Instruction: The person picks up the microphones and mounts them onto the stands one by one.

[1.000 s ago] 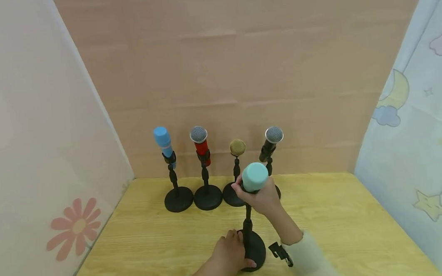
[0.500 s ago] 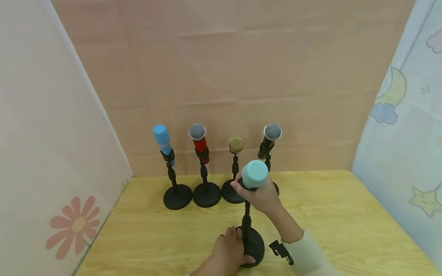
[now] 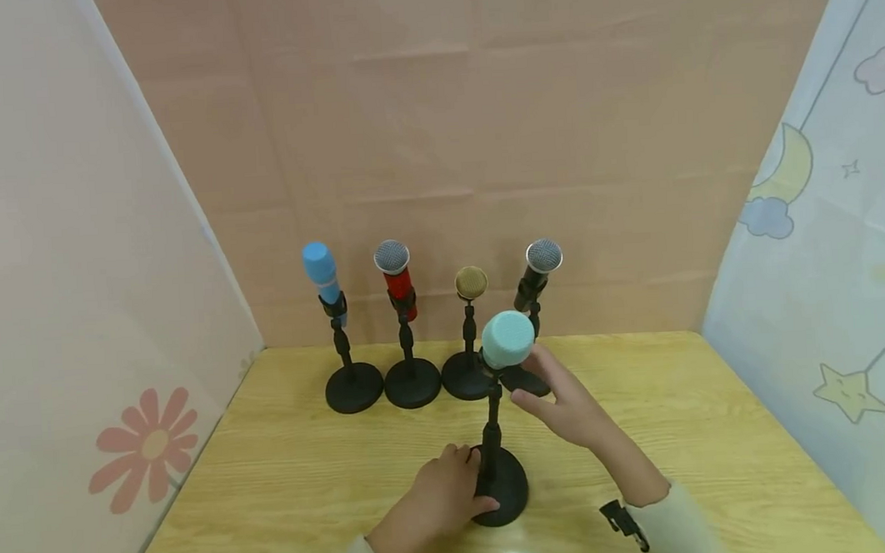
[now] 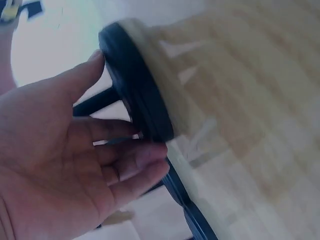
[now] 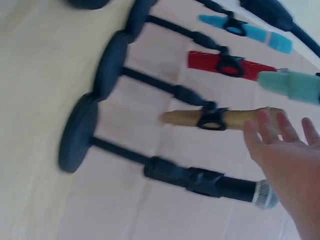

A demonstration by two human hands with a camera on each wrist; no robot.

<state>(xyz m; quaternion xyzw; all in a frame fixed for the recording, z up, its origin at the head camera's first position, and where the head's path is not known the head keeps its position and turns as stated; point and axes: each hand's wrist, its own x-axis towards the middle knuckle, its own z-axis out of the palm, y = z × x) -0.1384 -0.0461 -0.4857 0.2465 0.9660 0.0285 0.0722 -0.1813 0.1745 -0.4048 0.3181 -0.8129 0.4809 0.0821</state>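
A mint-green microphone [image 3: 508, 340] sits tilted in the clip of a black microphone stand [image 3: 508, 492] near the front of the table. My left hand [image 3: 444, 487] holds the round base at its left edge. The left wrist view shows the thumb at one side of the base [image 4: 137, 82] and the fingers at the other. Just right of the mint microphone, my right hand [image 3: 565, 404] is held up with fingers spread and nothing in it. In the right wrist view, its fingers [image 5: 265, 131] overlap the head of the gold microphone [image 5: 187, 118].
Behind stands a row of black stands bearing a blue microphone [image 3: 322, 270], a red one [image 3: 398, 283], a gold one [image 3: 471, 283] and a black one [image 3: 533, 287]. Their bases stand close together. A tan backdrop [image 3: 406, 145] rises behind the wooden table [image 3: 646, 433].
My right hand has let go of the mint-green microphone and drawn away to the right. My left hand stays at the stand's base. The view has shifted slightly.
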